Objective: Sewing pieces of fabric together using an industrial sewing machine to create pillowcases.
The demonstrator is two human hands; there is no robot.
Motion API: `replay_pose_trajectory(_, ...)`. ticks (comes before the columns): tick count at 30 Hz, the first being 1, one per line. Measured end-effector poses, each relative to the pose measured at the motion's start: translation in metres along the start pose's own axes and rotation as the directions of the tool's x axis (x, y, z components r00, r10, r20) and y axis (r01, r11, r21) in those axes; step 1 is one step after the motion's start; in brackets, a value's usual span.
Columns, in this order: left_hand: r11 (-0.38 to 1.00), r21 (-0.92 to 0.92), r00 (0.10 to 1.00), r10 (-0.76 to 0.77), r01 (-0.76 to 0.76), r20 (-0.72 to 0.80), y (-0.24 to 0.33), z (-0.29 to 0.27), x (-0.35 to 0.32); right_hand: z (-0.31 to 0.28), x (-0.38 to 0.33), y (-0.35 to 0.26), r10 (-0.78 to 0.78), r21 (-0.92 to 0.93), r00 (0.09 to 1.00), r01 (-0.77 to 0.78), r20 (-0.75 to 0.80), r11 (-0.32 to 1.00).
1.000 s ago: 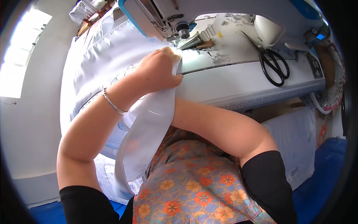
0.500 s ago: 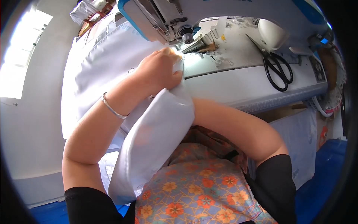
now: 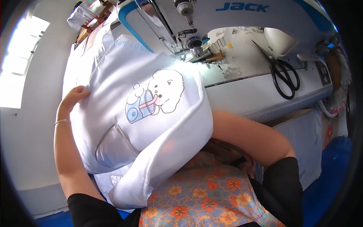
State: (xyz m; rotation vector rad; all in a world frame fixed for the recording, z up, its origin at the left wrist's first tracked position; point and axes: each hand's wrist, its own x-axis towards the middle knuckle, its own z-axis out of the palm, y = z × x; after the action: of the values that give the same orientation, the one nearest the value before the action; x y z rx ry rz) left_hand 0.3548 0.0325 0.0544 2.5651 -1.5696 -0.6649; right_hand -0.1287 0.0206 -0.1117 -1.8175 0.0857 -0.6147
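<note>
A large white fabric piece (image 3: 109,79) with a cartoon dog print lies spread across the sewing machine table, its near edge folded over and hanging down toward my lap. My left hand (image 3: 76,94) pinches the cloth's left edge between thumb and fingers. My right forearm (image 3: 249,132) reaches in under the folded cloth, which hides the hand and its fingers. At the top stands a white and blue sewing machine (image 3: 242,17). Its needle and presser foot area (image 3: 194,51) sits just beyond the fabric's far edge, lit by a bright lamp.
Black-handled scissors (image 3: 283,73) lie on the table to the right, beside a white cup-shaped part (image 3: 280,39). Lint and thread scraps (image 3: 230,70) dot the machine bed. A ruler strip (image 3: 272,108) runs along the table's front edge. A covered chair (image 3: 85,17) stands at the far left.
My left hand has gone from beside the needle to the cloth's left edge. The fabric now lies spread with the dog print showing. The right forearm has shifted slightly.
</note>
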Motion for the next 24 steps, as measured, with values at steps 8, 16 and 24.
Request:
replay_pose_trajectory(8, 0.534, 0.845, 0.737, 0.578, -0.017, -0.35, 0.109, -0.044, 0.115, -0.013, 0.004, -0.043, -0.177, -0.425, 0.983, 0.179, 0.044, 0.887)
replay_pose_trajectory(16, 0.47, 0.817, -0.078, 0.85, -0.335, -0.521, 0.184, -0.012, 0.162, -0.025, 0.016, -0.063, -0.099, -0.394, 0.971, 0.181, 0.219, 0.901)
replay_pose_trajectory(24, 0.562, -0.115, 0.565, 0.825, -0.819, 0.012, 0.275, 0.118, -0.091, -0.002, 0.022, -0.063, 0.128, -0.252, 0.991, -0.115, 0.038, 0.961)
